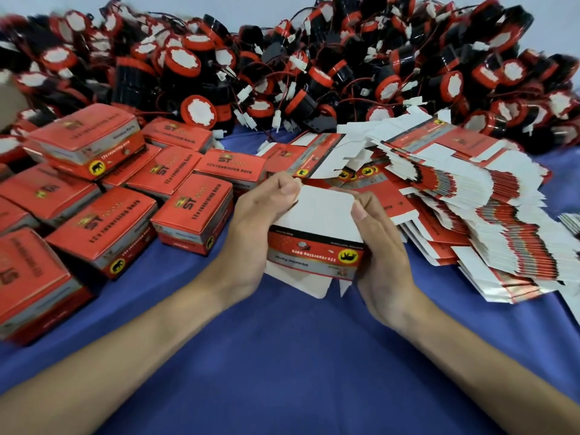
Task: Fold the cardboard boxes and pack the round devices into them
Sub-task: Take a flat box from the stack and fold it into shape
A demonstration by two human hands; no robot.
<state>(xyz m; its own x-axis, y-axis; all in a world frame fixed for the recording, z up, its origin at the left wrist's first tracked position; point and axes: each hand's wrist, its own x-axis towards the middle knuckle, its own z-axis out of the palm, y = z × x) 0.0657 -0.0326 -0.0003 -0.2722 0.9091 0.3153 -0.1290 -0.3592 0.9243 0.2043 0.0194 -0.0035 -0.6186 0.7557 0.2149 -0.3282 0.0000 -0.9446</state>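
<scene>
At the near middle, above the blue cloth (282, 356), a half-folded red box (315, 249) sits between both hands. The left hand (251, 227) and right hand (381, 255) each curl round a side, thumbs pressing its white flap. Left lie finished boxes (106, 227), right a fanned stack of flat blanks (489, 208), far behind a heap of round devices (298, 64) against a pale wall (219, 6).

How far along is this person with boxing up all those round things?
Done: several closed boxes lie at left. In hand: the left hand and right hand grip one half-folded box, its white flap open, no device visible inside. To do: a big heap of round devices at the back and a thick stack of flat boxes at right.
</scene>
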